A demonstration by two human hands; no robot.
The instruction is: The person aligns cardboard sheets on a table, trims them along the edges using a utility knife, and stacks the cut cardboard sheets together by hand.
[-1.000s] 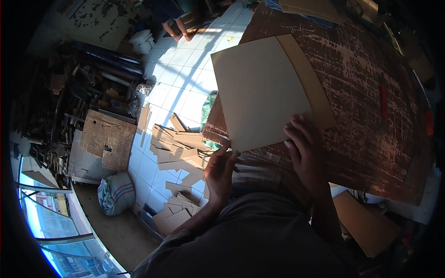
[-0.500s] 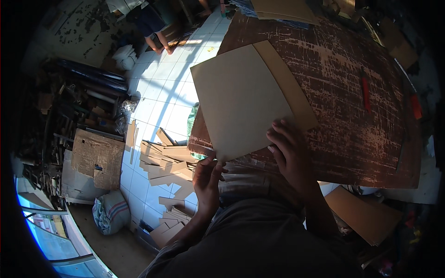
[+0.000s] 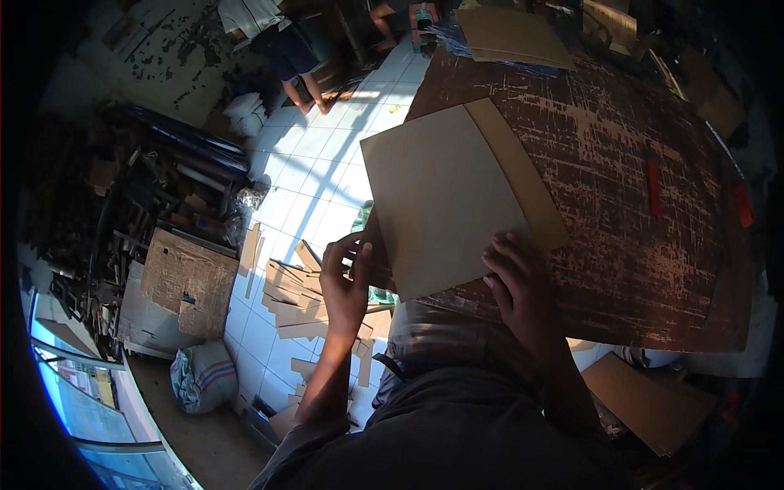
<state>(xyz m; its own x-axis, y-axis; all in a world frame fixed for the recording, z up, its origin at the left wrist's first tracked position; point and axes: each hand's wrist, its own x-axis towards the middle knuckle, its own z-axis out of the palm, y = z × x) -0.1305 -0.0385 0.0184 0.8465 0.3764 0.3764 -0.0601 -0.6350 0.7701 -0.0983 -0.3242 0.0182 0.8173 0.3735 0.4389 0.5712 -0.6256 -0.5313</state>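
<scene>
A grey cardboard sheet (image 3: 445, 204) lies at an angle over a brown cardboard sheet (image 3: 527, 180), whose right strip shows beside it. Both are over the near left part of the worn brown table (image 3: 604, 269). My right hand (image 3: 518, 282) grips the grey sheet at its near right edge, fingertips on top. My left hand (image 3: 347, 286) is just off the sheet's left edge, with thumb and fingers apart and nothing visible between them.
Cardboard offcuts (image 3: 298, 302) litter the tiled floor at left. A red tool (image 3: 654, 188) lies on the table. Stacked cardboard (image 3: 514, 37) sits at its far end. Another person (image 3: 286, 57) stands at far left. A filled sack (image 3: 202, 376) is at lower left.
My left hand has left the grey sheet's near corner, moving up and left, and its fingers have spread. My right hand stays on the sheet. The whole view has shifted slightly.
</scene>
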